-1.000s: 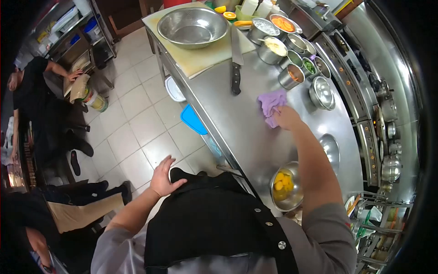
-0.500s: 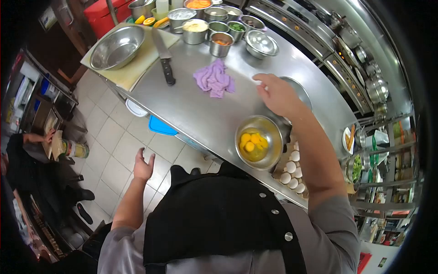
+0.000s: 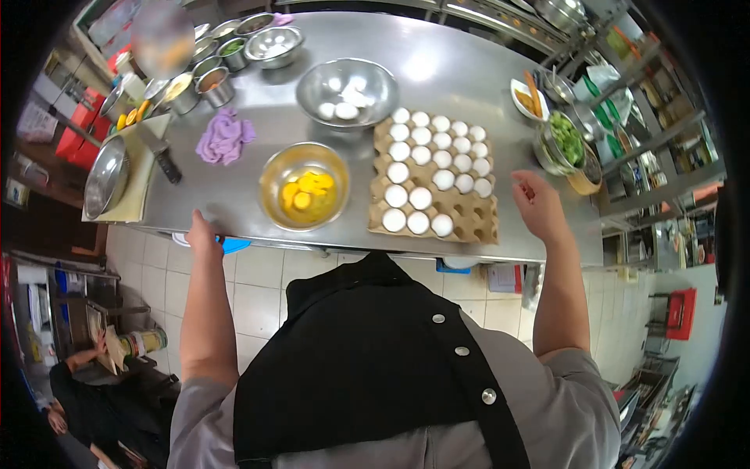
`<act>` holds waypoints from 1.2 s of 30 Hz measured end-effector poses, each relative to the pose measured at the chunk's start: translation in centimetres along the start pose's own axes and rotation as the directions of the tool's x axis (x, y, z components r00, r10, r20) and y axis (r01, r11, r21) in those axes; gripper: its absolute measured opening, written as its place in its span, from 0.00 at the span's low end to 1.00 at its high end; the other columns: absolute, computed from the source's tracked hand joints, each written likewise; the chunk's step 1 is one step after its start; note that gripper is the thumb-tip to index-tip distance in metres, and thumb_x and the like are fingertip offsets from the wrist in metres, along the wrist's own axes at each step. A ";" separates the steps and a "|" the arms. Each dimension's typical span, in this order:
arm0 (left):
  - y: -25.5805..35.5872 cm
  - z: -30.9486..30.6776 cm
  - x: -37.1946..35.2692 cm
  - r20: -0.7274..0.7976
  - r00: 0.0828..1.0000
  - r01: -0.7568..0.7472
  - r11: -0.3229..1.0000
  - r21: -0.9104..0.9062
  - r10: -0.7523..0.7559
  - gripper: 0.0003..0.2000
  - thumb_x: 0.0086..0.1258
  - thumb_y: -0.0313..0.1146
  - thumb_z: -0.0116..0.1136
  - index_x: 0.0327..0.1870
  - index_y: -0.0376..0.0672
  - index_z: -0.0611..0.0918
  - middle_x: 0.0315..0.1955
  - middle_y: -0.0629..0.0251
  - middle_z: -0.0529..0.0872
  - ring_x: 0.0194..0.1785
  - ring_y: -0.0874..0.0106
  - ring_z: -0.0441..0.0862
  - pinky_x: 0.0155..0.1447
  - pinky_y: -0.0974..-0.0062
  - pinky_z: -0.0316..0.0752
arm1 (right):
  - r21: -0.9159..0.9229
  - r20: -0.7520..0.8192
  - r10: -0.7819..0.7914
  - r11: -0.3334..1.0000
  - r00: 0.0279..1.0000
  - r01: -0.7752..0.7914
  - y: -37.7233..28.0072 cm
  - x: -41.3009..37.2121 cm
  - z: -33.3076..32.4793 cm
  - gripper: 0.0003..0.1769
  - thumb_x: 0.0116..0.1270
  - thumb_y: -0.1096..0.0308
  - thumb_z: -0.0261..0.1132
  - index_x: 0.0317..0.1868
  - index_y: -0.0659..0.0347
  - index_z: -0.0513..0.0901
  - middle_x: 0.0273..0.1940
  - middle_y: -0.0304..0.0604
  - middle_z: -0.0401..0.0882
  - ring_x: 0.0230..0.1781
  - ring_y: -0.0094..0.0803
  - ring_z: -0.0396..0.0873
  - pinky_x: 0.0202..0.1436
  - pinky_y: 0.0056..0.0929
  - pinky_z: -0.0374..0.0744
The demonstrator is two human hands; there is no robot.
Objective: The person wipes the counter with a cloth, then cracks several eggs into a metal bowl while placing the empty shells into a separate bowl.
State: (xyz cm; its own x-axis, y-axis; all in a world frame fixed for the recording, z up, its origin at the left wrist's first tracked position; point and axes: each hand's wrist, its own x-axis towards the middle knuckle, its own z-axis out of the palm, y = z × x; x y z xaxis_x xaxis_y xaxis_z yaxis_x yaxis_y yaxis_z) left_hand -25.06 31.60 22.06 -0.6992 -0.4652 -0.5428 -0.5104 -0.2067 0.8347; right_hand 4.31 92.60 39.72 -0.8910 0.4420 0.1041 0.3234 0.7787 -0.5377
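Observation:
My left hand (image 3: 203, 233) is at the table's front edge, thumb raised apart from the other fingers, which are partly hidden; nothing shows in it. Over the right side of the steel table, my right hand (image 3: 537, 205) hovers with loosely bent fingers and holds nothing. Nearest to it is a cardboard egg tray (image 3: 466, 209) with rows of white eggs (image 3: 443, 180) and several vacant cups. Left of the tray stands a metal bowl (image 3: 269, 184) of cracked eggs, with several yolks (image 3: 303, 201). Behind it, a larger steel bowl (image 3: 312, 82) holds several white pieces that look like eggshells.
A crumpled purple cloth (image 3: 225, 137) lies left of the yolk bowl. A knife (image 3: 166, 162) rests partly on a cutting board (image 3: 134, 205) beside an empty bowl (image 3: 107, 178). Ingredient containers (image 3: 216, 87) line the back left; a bowl of greens (image 3: 566, 139) stands right. Another person (image 3: 101, 406) is at lower left.
My view has swung right, bringing the whole egg tray into sight. My right hand has moved from above the bowls to the tray's right. My left hand has come up to the table edge.

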 end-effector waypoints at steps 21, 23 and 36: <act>2.2 7.2 -6.5 -0.611 0.781 0.163 0.902 0.400 0.130 0.42 0.78 0.52 0.55 0.80 0.31 0.52 0.63 0.34 0.79 0.63 0.43 0.83 0.66 0.46 0.79 | -0.305 -0.074 -0.472 0.850 0.879 0.430 0.3 -7.7 10.0 0.16 0.55 0.64 0.80 0.44 0.53 0.88 0.36 0.43 0.79 0.38 0.49 0.80 0.42 0.48 0.79; 1.7 7.1 -5.1 -0.618 0.769 0.133 0.904 0.407 0.165 0.41 0.79 0.51 0.54 0.80 0.31 0.52 0.64 0.34 0.79 0.62 0.43 0.84 0.65 0.45 0.79 | -0.305 -0.070 -0.489 0.840 0.869 0.449 0.7 -7.0 10.1 0.16 0.55 0.64 0.80 0.44 0.53 0.88 0.35 0.43 0.79 0.37 0.49 0.80 0.42 0.48 0.79; 1.8 7.7 -3.6 -0.703 0.705 0.226 0.909 0.351 0.096 0.38 0.74 0.50 0.58 0.76 0.35 0.61 0.62 0.38 0.80 0.61 0.44 0.85 0.65 0.45 0.79 | -0.423 -0.012 -0.211 0.887 0.977 0.186 4.5 0.9 8.0 0.16 0.63 0.61 0.75 0.51 0.51 0.88 0.49 0.47 0.83 0.52 0.53 0.82 0.56 0.49 0.83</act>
State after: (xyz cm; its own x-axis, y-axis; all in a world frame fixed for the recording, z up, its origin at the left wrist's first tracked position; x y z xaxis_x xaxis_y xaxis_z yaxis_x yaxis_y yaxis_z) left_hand -27.33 39.57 24.78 -0.1902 -0.9528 -0.2367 -0.7973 0.0092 0.6035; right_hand 2.39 92.94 30.69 -0.9353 0.2729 0.2254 0.2556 0.9613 -0.1030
